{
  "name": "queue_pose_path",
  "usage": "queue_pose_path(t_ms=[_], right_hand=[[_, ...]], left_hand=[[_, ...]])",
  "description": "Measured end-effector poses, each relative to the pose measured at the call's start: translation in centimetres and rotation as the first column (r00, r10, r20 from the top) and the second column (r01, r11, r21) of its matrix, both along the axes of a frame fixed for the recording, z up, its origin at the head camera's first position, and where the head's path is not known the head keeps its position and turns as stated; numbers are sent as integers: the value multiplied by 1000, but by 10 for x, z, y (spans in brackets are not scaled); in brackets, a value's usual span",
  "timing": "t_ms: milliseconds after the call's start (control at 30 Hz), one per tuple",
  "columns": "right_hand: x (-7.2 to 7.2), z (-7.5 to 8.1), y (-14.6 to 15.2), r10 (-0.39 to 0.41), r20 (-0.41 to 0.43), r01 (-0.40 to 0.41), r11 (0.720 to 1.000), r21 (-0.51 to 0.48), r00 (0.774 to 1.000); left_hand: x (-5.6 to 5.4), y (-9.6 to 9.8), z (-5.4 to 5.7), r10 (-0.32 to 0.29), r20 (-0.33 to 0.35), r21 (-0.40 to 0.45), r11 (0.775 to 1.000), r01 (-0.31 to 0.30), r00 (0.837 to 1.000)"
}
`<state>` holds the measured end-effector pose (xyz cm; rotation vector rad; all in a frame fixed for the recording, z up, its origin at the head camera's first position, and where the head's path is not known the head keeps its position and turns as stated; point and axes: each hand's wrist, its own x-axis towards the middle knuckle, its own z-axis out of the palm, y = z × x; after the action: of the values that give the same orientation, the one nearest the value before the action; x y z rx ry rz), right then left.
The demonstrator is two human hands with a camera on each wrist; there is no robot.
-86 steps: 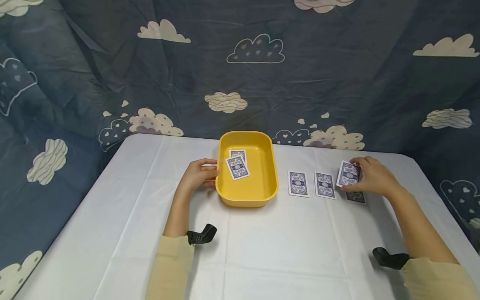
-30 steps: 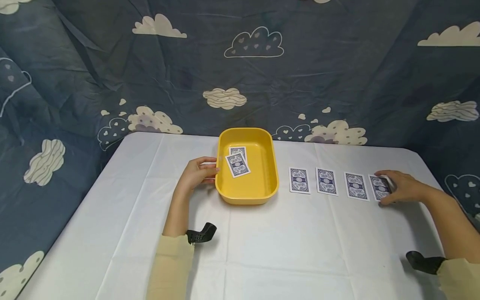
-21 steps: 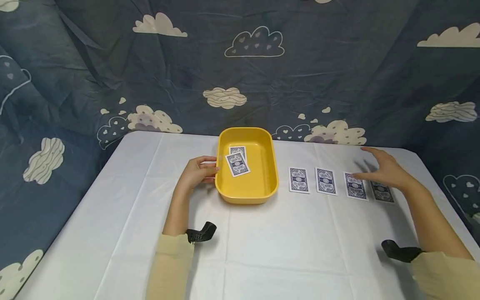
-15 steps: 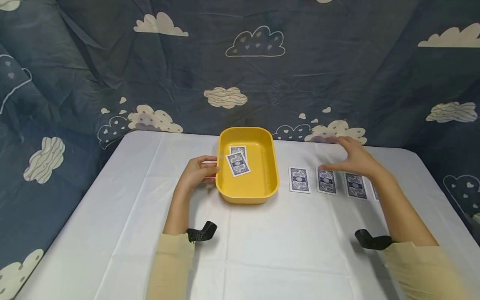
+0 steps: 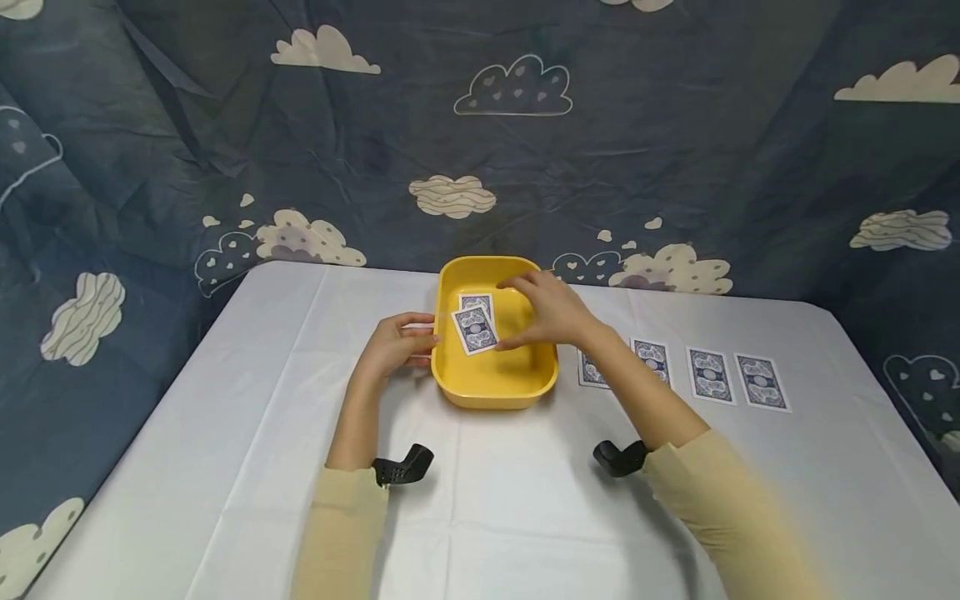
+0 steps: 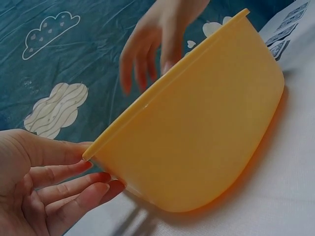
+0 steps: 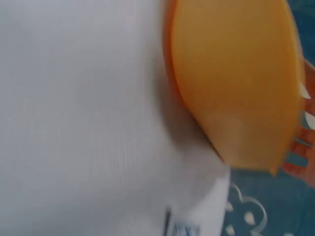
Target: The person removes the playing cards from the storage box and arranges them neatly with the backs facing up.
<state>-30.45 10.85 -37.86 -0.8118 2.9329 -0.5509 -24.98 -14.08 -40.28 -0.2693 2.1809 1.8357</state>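
Note:
A yellow plastic tub (image 5: 517, 398) stands on the white-covered table, with two blue-backed playing cards (image 5: 475, 330) overlapping inside near its left wall. My left hand (image 5: 393, 346) holds the tub's left rim; in the left wrist view its thumb (image 6: 61, 150) is at the rim and fingertips (image 6: 101, 189) lie against the outer wall. Over the tub's right side, my right hand (image 5: 551, 312) has thumb and fingers spread apart, thumb tip right beside the upper card's edge. Nothing shows between those fingers. The right wrist view is blurred and shows mainly the tub's outer wall (image 7: 241, 83).
A row of several face-down playing cards (image 5: 711, 375) lies right of the tub; my right forearm partly covers the nearer ones. Behind the table hangs a dark cloth (image 5: 300, 150) with cloud prints. Each wrist wears a black camera mount (image 5: 405, 467).
My right hand placed a card at the right end of the row, let go, then swept left over the cards to the tub. My left hand has stayed at the rim.

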Motion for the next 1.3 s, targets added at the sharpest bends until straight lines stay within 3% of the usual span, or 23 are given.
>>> queue_pose_path(t_ms=[133, 267, 367, 600, 967, 1300], right_hand=[[-9, -14, -26, 46, 102, -53, 996, 71, 994], [-16, -23, -40, 37, 217, -70, 986, 149, 976], [-21, -27, -46, 28, 259, -73, 983, 167, 966], [-28, -32, -48, 50, 245, -95, 980, 177, 968], [-30, -35, -46, 20, 258, -51, 992, 113, 966], [-30, -37, -46, 76, 179, -94, 991, 95, 981]], left_hand=[[0, -1, -1, -4, 1, 6, 1000, 4, 1000], [0, -2, -1, -15, -7, 9, 1000, 15, 1000], [0, -2, -1, -22, -23, 15, 1000, 22, 999], [-1, -1, -1, -26, -19, 32, 999, 26, 999], [-3, -2, -1, -11, -14, 30, 999, 12, 1000], [-3, -2, 0, -15, -8, 34, 999, 16, 1000]])
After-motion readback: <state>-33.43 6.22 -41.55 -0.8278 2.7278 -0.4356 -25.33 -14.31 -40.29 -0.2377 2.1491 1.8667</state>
